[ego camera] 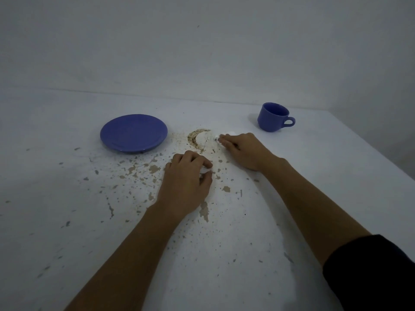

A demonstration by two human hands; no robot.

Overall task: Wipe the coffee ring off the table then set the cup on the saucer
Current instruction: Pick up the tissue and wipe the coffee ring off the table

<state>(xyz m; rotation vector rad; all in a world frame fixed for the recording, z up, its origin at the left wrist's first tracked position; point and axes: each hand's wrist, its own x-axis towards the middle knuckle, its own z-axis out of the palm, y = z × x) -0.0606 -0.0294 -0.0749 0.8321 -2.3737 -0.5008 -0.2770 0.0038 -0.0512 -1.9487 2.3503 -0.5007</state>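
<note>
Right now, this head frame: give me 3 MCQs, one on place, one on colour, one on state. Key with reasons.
1. Where is the cup relative to the saucer?
A. on it
B. apart, to its right
C. in front of it

2. What colour is the saucer?
A. blue
B. red
C. green

3. What state is the coffee ring in?
A. untouched full circle
C. fully gone
B. partly wiped, a crescent left

Key: B, the cup stands on the table past the right hand; A, it matches the cup's blue; B, only the ring's left arc remains beside the white wipe under that hand.
</note>
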